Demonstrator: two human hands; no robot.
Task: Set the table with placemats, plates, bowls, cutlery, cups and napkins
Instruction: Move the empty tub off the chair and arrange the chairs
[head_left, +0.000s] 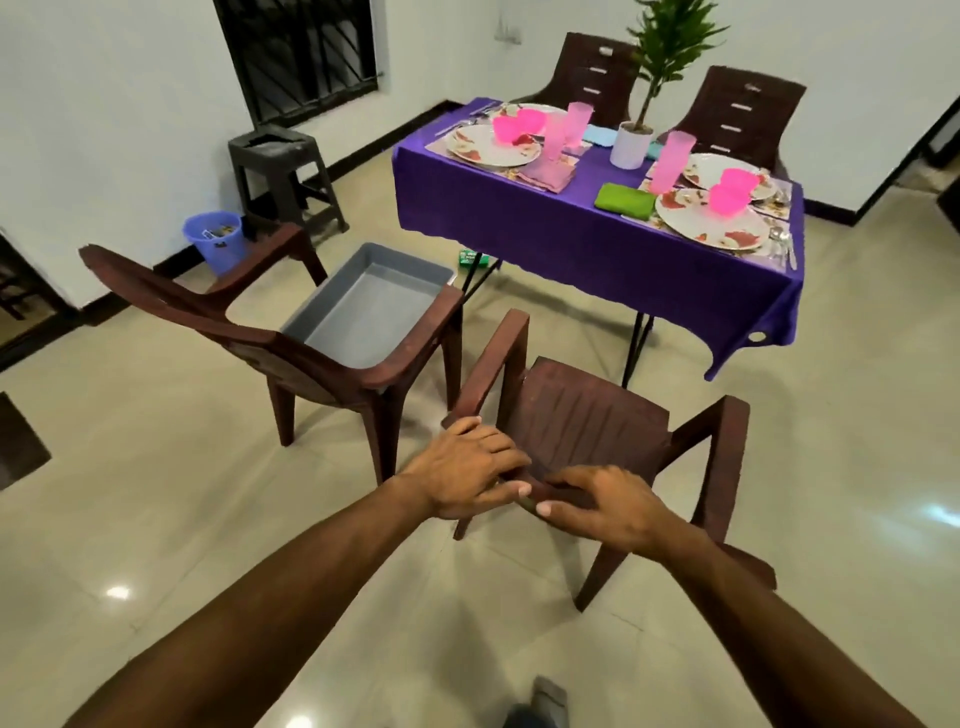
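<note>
Floral plates (711, 218), pink bowls (727, 199), pink cups (671, 161), folded napkins (625, 199) laid on purple-clothed table (571, 244).

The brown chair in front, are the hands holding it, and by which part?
Yes. Both the left hand and right hand grip the brown chair by the top of its backrest.

both hands grip the top edge of a brown plastic chair's backrest (582, 415), the left hand (462, 475) and right hand (605, 506) nearly touching, fingers curled over the rim. just left of the left hand stands a second brown chair (249, 322) with a grey tray (363, 306) on its seat. well beyond the hands is a table in a purple cloth (587, 244), laid with floral plates (488, 148), pink bowls (519, 124), pink cups (672, 161), a green napkin (626, 200), cutlery (782, 244) and a potted plant (634, 140). far left of the hands sit a blue bin (213, 239) and a dark stool (283, 171).
</note>
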